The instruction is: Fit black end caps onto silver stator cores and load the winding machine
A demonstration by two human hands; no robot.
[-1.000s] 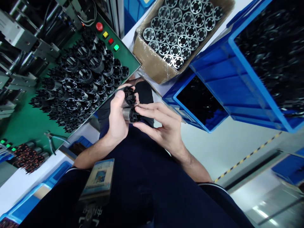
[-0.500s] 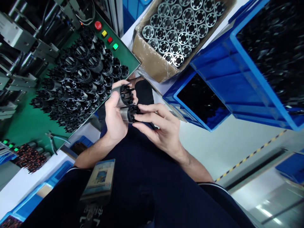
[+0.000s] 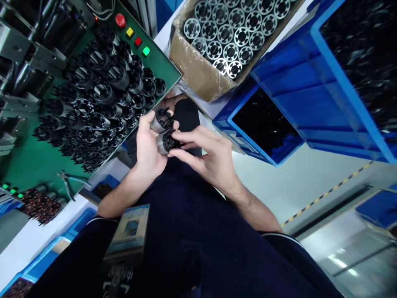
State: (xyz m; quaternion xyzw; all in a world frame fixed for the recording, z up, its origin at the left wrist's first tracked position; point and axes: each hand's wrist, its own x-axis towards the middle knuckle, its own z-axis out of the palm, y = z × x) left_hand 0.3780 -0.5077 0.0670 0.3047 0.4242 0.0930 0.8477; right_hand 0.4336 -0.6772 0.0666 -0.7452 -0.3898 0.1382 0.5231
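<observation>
My left hand (image 3: 148, 151) is wrapped round two metal motor stator cores with black pronged plastic ends, held side by side. The upper stator core (image 3: 157, 124) lies against its fingers, prongs turned to the right. Nearer my body, the lower stator core (image 3: 161, 144) rests by the palm. My right hand (image 3: 215, 154) pinches the black plastic end piece (image 3: 169, 141) of that lower core between thumb and fingers. How deep the piece sits in the core is hidden by the fingers. Many similar pronged stator cores (image 3: 102, 94) stand on the green bench to the left.
A cardboard box (image 3: 198, 76) holds rows of bare metal cores. Blue bins (image 3: 279, 97) with black parts stand at right. The green bench (image 3: 166, 68) carries push buttons (image 3: 138, 41), pliers (image 3: 70, 182), copper-wound parts (image 3: 41, 205) and machinery (image 3: 18, 45).
Both hands have shifted slightly upward in view with the two cores. My right fingers have closed in more round the lower core's black end. The camera view has also shifted a little.
</observation>
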